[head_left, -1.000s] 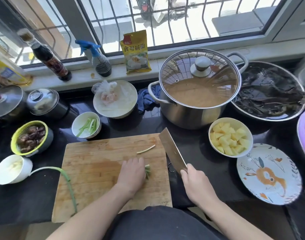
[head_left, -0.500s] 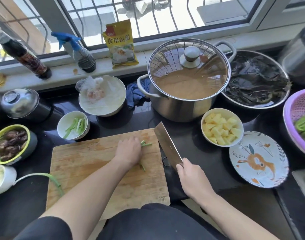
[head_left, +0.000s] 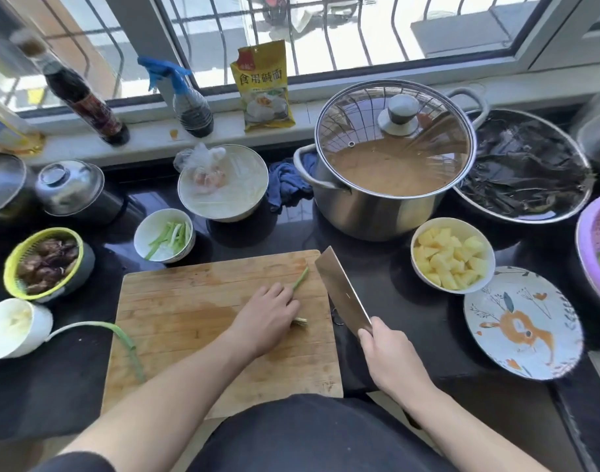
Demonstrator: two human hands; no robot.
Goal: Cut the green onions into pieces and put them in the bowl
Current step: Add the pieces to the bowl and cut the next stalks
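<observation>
A wooden cutting board (head_left: 189, 308) lies in front of me. My left hand (head_left: 266, 318) rests palm down on it, fingers closed over short green onion pieces (head_left: 300, 279) that stick out at both ends. My right hand (head_left: 387, 356) grips a cleaver (head_left: 342, 291), its blade raised just off the board's right edge. A small white bowl (head_left: 145, 233) behind the board holds cut green onion strips. One long green onion stalk (head_left: 121, 335) curves off the board's left edge.
A lidded steel pot (head_left: 377, 212) stands behind the cleaver, with a bowl of potato chunks (head_left: 424, 267) and a patterned plate (head_left: 523, 321) to the right. A mushroom colander (head_left: 12, 264), a white cup (head_left: 15, 328) and a covered bowl (head_left: 223, 185) are on the left.
My left hand went up the board to fetch a stray onion piece, then came back to the middle right with the pieces gathered under it. The cleaver stayed raised by the board's edge.
</observation>
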